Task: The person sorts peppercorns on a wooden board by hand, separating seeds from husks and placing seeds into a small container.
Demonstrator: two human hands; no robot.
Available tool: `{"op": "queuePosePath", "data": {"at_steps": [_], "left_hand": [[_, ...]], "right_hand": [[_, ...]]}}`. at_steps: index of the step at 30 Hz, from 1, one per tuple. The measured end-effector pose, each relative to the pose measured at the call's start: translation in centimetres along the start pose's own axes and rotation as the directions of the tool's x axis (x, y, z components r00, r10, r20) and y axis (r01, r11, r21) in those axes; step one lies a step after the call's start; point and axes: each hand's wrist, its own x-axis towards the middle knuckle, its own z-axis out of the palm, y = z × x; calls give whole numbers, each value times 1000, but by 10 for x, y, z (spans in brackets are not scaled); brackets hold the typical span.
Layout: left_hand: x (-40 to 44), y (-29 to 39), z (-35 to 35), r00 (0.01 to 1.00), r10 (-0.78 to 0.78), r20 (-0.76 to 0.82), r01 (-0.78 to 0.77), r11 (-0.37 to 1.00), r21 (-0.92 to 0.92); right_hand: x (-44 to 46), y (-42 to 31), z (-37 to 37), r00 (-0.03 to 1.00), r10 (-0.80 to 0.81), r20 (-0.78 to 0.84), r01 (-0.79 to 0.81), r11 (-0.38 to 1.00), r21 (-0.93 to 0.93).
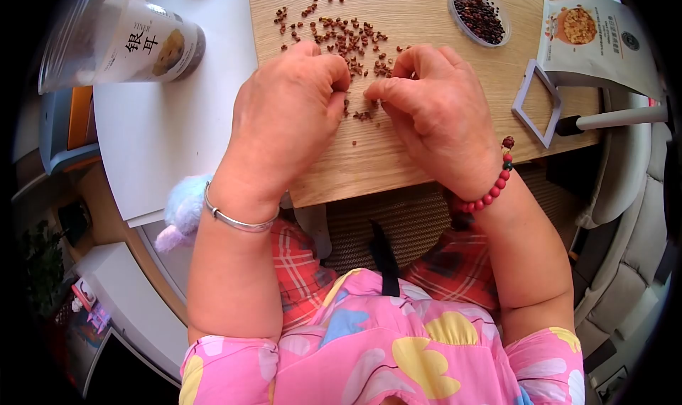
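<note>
Small reddish-brown peppercorn-like husks lie scattered over the wooden table. At the left edge of the pile is my left hand, its fingers curled together; anything between them is hidden. Facing it across a narrow gap, my right hand has thumb and index finger brought together over the husks, and whatever the fingertips hold is too small to make out. A few husks lie between the two hands. Beyond my right hand, a round clear dish contains darker husks.
A clear jar with a label lies at the upper left on a white surface. On the right are a printed pouch, a pale square frame and a white rod. A fluffy blue toy is beside my left wrist.
</note>
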Motion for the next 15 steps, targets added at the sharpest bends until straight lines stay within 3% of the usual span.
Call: {"op": "queuePosePath", "data": {"at_steps": [5,8,15], "left_hand": [[0,2,-1,1000,25,14,-24,999,-24],[0,-4,-5,998,-62,-24,57,985,-162],[1,0,-5,997,-75,5,74,984,-163]], "right_hand": [[1,2,0,999,16,-32,-16,1000,23],[2,1,1,999,28,-46,-27,999,20],[10,-2,9,997,-1,-81,2,1000,17]]}}
